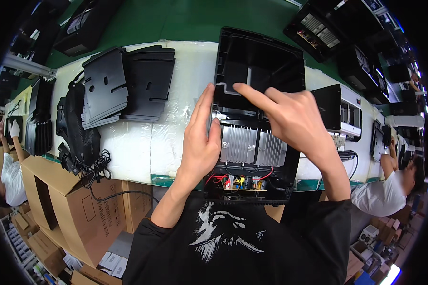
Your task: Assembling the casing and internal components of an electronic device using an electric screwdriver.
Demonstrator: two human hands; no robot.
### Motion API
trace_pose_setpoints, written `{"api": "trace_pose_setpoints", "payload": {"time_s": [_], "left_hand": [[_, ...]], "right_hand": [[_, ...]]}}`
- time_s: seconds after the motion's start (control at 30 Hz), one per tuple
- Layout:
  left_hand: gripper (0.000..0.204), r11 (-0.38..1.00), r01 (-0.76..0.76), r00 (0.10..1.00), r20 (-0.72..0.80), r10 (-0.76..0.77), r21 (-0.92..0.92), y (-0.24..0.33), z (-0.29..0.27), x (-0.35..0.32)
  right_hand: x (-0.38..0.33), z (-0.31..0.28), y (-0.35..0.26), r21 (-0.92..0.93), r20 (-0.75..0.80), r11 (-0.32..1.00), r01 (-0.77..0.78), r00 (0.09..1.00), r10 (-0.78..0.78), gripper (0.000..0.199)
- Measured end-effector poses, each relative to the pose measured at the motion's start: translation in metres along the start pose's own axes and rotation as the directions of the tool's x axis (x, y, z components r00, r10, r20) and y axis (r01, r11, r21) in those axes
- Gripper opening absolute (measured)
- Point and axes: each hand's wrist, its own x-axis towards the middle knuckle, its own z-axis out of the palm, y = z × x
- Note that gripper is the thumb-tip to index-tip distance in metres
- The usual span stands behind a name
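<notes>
In front of me a black plastic housing point(276, 52) lies over the table, its deep hollow end facing away. My left hand point(200, 142) rests along its left side wall, fingers stretched out and thumb by the rim. My right hand point(295, 116) reaches over from the right with the index finger extended, its tip at a pale edge inside the housing. The other right fingers are bent and partly hidden; I see nothing held in them. Silver finned heat sinks point(238, 146) sit mid-housing. Nearest me is a small circuit board point(245, 183) with red wires.
Stacked black panels point(104, 90) lie to the left, beside a black mesh bag point(83, 137) and coiled cables point(102, 164). Open cardboard boxes point(88, 213) stand below the table's left edge. Another unit point(349, 114) stands on the right. Co-workers sit at both sides.
</notes>
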Motion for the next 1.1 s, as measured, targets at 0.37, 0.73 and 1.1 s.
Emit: {"api": "trace_pose_setpoints", "payload": {"time_s": [0.37, 0.73, 1.1], "left_hand": [[0.056, 0.997, 0.015, 1.000, -0.013, -0.016, -0.074, -0.004, 0.002, 0.000], [0.054, 0.997, -0.007, 1.000, -0.001, 0.007, -0.078, 0.007, 0.005, 0.000], [0.053, 0.986, 0.042, 0.999, 0.002, -0.042, -0.161, 0.005, 0.004, 0.000]], "right_hand": [[-0.020, 0.008, 0.030, 0.337, 0.243, 0.916, -0.218, 0.960, 0.139, 0.027], [-0.024, 0.037, 0.048, 0.396, 0.358, 0.879, -0.267, 0.926, 0.120, 0.027], [-0.117, 0.005, 0.021, 0.754, -0.402, 0.560, -0.344, 0.432, 0.807, 0.029]]}}
